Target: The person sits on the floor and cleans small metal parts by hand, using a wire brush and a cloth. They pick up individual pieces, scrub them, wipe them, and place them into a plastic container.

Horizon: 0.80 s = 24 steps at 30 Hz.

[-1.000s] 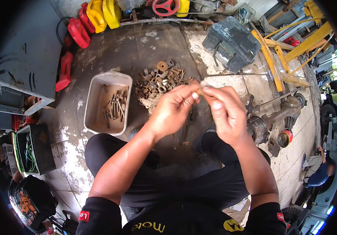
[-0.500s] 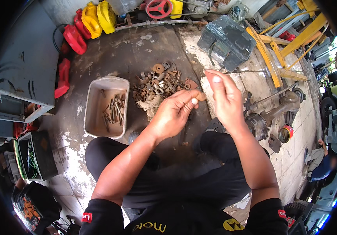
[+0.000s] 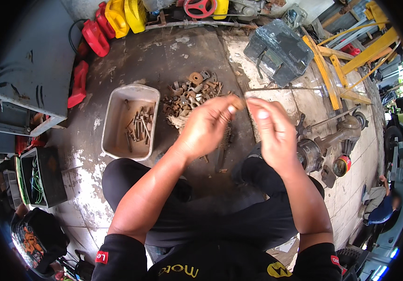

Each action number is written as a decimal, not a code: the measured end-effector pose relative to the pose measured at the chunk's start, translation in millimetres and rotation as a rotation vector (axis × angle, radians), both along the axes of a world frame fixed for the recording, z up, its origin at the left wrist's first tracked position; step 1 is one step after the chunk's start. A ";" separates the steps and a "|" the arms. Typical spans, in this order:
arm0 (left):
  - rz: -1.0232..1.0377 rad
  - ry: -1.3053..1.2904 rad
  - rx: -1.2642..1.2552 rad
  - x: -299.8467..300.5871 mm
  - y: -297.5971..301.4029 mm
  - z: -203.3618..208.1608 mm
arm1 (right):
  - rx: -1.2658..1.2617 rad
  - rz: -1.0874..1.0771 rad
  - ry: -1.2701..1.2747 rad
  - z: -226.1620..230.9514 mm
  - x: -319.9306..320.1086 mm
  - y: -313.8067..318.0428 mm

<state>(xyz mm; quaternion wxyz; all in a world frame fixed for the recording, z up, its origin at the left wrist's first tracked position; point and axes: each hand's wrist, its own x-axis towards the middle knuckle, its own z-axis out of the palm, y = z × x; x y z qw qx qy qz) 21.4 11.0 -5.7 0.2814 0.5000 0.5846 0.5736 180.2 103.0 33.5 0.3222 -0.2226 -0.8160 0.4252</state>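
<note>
My left hand (image 3: 205,125) pinches a small rusty metal piece (image 3: 238,102), likely a nut or bolt part, between thumb and fingertips. My right hand (image 3: 276,133) is closed, thumb pressed toward the fingers, its tips right beside that piece; what it grips, if anything, is hidden by blur. Beneath and beyond my hands lies a pile of rusty nuts, washers and other hardware (image 3: 187,96), partly covered by the left hand. To its left stands a grey rectangular tub (image 3: 109,122) with several rusty bolts (image 3: 140,127) inside.
A dark toolbox (image 3: 281,51) sits at the far right, near a yellow frame (image 3: 325,70). Greasy machine parts (image 3: 311,152) and a small tin (image 3: 341,166) lie right of my knee. Red and yellow jugs (image 3: 96,37) line the back left by a grey cabinet (image 3: 33,61).
My right hand has come down and inward, its fingertips now beside the piece in my left hand. The left hand has risen slightly. The whole view has shifted a little.
</note>
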 end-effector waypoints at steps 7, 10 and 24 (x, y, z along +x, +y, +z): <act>-0.009 -0.092 -0.032 4.6 1.1 6.0 | -0.250 -0.114 0.030 8.7 -11.9 2.6; -0.004 0.046 0.040 -0.8 2.9 0.3 | 0.096 -0.028 -0.010 0.8 -2.8 -3.6; -0.107 0.287 0.054 4.0 -4.4 2.0 | -0.181 -0.154 -0.002 4.8 -15.8 8.1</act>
